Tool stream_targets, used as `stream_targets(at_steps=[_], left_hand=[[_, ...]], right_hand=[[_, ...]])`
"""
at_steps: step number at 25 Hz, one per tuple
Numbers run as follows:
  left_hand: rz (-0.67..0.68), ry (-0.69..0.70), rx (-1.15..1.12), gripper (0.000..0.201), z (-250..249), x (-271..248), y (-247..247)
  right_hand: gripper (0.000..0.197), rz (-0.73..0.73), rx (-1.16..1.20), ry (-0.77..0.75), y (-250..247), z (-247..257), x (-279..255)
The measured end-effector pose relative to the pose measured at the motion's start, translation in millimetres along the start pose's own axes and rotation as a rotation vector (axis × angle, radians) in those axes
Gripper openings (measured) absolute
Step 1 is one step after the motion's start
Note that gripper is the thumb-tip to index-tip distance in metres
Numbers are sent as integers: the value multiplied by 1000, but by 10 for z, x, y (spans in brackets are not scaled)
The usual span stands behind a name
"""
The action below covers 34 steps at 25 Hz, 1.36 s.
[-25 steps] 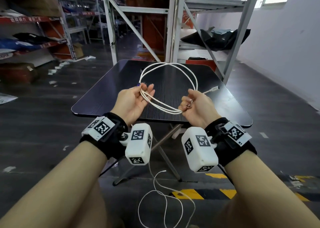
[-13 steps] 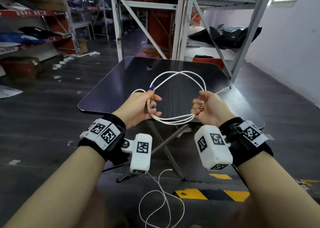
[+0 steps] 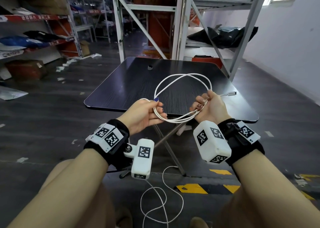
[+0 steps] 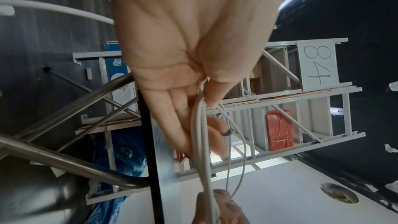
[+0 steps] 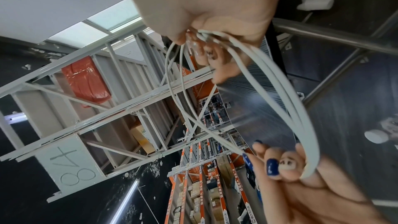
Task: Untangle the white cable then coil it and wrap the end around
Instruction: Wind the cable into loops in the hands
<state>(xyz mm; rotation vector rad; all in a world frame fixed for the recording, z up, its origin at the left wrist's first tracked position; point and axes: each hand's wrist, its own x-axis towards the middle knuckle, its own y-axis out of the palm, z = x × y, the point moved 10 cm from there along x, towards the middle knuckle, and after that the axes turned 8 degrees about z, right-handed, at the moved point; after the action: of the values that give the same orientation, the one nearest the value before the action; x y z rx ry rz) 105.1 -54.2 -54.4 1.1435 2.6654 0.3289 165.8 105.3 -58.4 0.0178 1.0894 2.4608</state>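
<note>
The white cable (image 3: 181,75) hangs in a loose coil of several loops between both hands, above the near edge of the black table (image 3: 131,82). My left hand (image 3: 158,106) pinches the coil's left side, thumb on top; the left wrist view shows the thumb pressing the strands (image 4: 200,142) against the fingers. At the coil's right side my right hand (image 3: 200,104) grips the bundled strands (image 5: 280,81) in curled fingers. The connector end (image 3: 230,93) sticks out to the right past this hand. A short bend of cable (image 3: 143,99) pokes out left of the left hand.
A small grey ring (image 3: 150,67) lies near the table's far edge. Metal shelving racks (image 3: 180,28) stand behind the table, with cluttered shelves at the left. The folding legs (image 3: 166,137) cross beneath the table, and a thin white wire (image 3: 162,198) curls on the floor between my knees.
The left hand has turned from fingers-up to a thumb-on-top pinch and slid along the strands. The coil has dropped lower and tilted flatter. The right hand keeps its grip.
</note>
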Motion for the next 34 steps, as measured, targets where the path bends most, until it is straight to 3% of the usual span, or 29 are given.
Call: stream_targets(at_steps=[5,14,20,24,29,34], left_hand=[[8,-18,-34,24,85,34,40],[-140,149,-322,23,-78,147,-241],[-1,-16,-94,14,56,41,-18],[77,-115,-115,21,202,-78,162],[95,10,-326,22,97,-87,252],[7,77,-395,25,21,20,173]], right_hand=[[45,4,-49,-6,45,41,-22],[41,-35,-231,49,71,-47,-22],[44,-69,-110,26,-57,-31,-31],[43,-143,40,-39,-172,18,-43],[43,-198,57,-77,-231,36,-94],[41,-170,77,20,-222,-158,-82]])
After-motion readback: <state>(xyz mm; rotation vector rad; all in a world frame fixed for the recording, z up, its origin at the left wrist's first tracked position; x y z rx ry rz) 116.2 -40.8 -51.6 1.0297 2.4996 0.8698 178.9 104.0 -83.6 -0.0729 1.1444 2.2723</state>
